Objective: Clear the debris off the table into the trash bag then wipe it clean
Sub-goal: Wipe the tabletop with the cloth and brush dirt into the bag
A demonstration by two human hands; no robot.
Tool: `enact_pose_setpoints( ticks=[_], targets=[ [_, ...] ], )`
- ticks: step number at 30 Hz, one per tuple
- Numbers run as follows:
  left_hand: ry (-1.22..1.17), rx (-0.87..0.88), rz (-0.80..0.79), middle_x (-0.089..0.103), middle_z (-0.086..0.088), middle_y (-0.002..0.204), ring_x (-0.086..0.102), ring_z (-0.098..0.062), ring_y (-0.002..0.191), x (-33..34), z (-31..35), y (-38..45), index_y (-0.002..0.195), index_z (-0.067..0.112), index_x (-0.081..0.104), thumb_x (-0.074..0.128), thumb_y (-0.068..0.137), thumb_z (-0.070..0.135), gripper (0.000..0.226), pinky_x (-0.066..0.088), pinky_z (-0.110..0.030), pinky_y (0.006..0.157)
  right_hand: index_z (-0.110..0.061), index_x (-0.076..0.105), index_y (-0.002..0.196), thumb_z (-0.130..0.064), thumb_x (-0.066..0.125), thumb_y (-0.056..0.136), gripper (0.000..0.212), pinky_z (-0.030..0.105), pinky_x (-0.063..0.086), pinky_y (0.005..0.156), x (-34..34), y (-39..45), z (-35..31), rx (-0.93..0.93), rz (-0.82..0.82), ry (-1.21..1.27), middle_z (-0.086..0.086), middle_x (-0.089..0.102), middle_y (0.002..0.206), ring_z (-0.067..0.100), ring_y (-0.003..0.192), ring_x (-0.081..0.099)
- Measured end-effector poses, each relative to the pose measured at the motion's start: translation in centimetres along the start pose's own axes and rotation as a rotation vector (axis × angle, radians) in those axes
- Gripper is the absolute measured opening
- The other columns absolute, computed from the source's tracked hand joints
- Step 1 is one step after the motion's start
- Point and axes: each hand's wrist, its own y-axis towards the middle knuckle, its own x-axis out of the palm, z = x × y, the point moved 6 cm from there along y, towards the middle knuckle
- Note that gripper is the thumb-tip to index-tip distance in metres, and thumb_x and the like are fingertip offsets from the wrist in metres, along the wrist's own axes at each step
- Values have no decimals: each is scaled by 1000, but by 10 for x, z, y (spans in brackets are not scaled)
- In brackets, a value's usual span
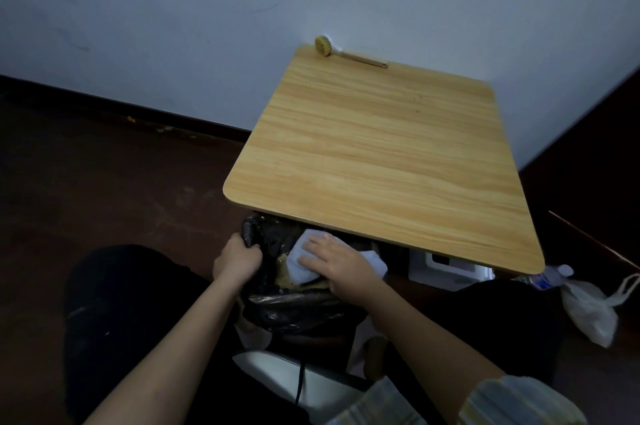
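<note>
A light wooden table (377, 154) stands against the wall, its top bare except for a scrub brush (341, 52) at the far edge. Below its near edge hangs a black trash bag (291, 306), held open. My left hand (239, 258) is shut on the bag's left rim. My right hand (341, 267) lies over the bag's mouth, fingers spread flat on a pale grey cloth (304, 260). Brownish debris (287, 274) shows inside the bag under the cloth.
A white plastic bag (588, 310) and a water bottle (550, 277) lie on the dark floor at the right. A white box-like object (446, 268) sits under the table. My dark-clothed knees flank the trash bag. The wall runs behind the table.
</note>
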Motion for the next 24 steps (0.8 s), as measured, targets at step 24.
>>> enact_pose_setpoints(
  ticks=[24],
  targets=[
    [-152, -202, 203, 54, -20, 126, 50, -42, 118, -94, -38, 53, 127, 6, 42, 45, 97, 24, 35, 40, -39, 90, -11, 37, 142, -1, 46, 87, 56, 37, 19, 115, -7, 83, 51, 940, 192, 11, 10, 42, 139, 27, 132, 33]
  ],
)
